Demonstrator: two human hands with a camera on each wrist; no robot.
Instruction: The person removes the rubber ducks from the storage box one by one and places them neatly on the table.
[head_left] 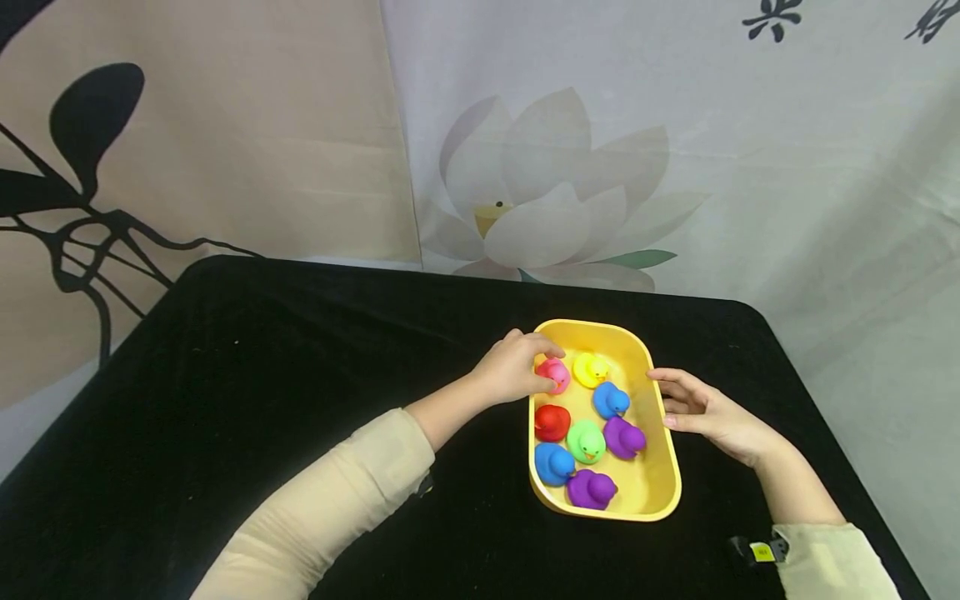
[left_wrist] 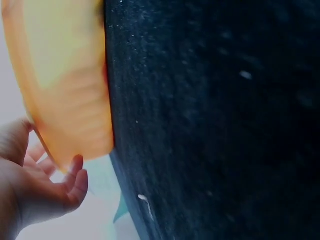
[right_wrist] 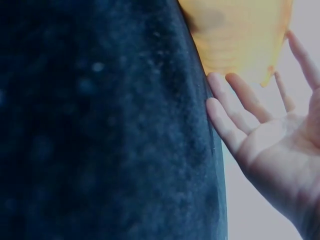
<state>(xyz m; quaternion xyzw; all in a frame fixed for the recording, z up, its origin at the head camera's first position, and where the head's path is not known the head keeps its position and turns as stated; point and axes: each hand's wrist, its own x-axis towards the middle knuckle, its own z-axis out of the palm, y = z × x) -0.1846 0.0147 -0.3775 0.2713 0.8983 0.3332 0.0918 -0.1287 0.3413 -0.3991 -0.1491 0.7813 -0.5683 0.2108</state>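
A yellow plastic tray [head_left: 660, 483] holds several rubber ducks. My left hand [head_left: 517, 367] reaches over its left rim, with thumb and forefinger on either side of a pink duck [head_left: 557, 375] near the far left corner. The left wrist view shows the other fingers outside the tray wall [left_wrist: 75, 115]; the duck is hidden there. On the opposite side, my right hand [head_left: 701, 412] touches the right rim with its fingertips. Its fingers [right_wrist: 247, 97] are extended in the right wrist view. Beside the pink duck sit a yellow duck [head_left: 590, 370] and a blue duck [head_left: 611, 401].
Also in the tray are a red duck [head_left: 552, 423], a green duck [head_left: 587, 442], a purple duck [head_left: 625, 437], another blue duck [head_left: 554, 463] and another purple duck [head_left: 592, 489]. Black cloth covers the table [head_left: 337, 350]; a printed curtain [head_left: 300, 125] hangs behind it.
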